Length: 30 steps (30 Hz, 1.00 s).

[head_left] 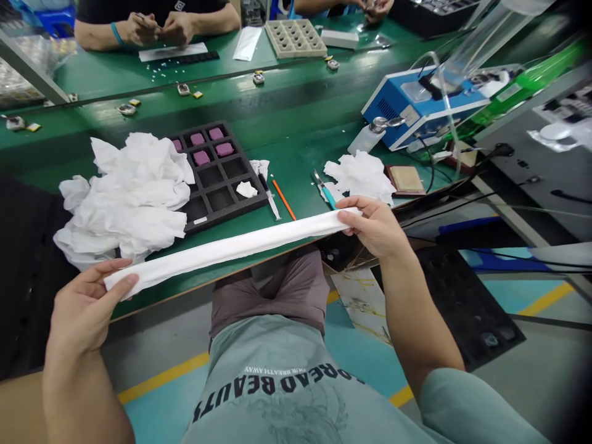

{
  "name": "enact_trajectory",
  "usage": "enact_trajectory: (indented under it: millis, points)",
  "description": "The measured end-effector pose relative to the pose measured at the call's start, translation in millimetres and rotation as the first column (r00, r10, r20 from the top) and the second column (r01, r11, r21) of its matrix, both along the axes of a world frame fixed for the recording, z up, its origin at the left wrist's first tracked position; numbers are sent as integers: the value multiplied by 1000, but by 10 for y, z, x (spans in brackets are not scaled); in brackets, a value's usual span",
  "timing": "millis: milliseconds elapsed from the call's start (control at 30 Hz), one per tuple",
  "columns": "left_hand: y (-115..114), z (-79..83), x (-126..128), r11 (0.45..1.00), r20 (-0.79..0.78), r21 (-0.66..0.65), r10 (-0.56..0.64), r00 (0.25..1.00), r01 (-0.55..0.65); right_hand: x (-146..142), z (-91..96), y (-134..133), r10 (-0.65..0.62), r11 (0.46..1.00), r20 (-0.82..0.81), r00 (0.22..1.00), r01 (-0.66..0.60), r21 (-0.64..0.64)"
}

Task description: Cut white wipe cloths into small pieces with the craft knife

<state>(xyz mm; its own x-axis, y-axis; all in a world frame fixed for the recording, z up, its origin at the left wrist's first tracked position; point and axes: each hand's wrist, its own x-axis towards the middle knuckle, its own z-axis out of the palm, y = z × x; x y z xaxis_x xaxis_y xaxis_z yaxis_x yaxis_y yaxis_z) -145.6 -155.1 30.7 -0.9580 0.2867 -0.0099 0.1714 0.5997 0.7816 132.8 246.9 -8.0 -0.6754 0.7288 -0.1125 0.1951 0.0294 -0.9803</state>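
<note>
A long, narrow strip of folded white tissue paper [231, 248] is stretched out over the front edge of the green bench. Its left end is pinched between the thumb and fingers of my left hand [87, 302]. My right hand [374, 225] grips the other end, which sits a little higher. Beyond the strip lie a syringe [274, 200], an orange stick [283, 200] and a teal-handled craft knife [327, 191]. To the left is a large heap of crumpled white tissue [134, 197], overlapping a black compartment tray [215, 179].
Several purple blocks [201, 158] sit in the tray. More crumpled tissue [361, 176], a pump bottle [367, 137] and a blue device [407, 108] stand to the right. Small parts [184, 89] line the belt [287, 92]. Across it, a co-worker's hands [161, 29] are busy.
</note>
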Motion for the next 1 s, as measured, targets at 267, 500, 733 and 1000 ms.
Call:
enact_trajectory:
  millis: [267,500,733,1000]
  points:
    - [152,-213,63,830,-197,-553,-218,956,75,-131,-377,40,-27,986,234,972,-12,163]
    - [1283,-476,1038,744,-417,-532,-645,641,403,-194,-92,-15,-106,905,308,945,-37,423]
    - [2138,-808,1570,549,-258,-554,-828,498,626,-260,113,-181,-81,887,286,955,-62,458]
    - [1620,-593,1335,778,-74,315,-551,831,544,-770,314,-1019,115,885,200,973,-191,423]
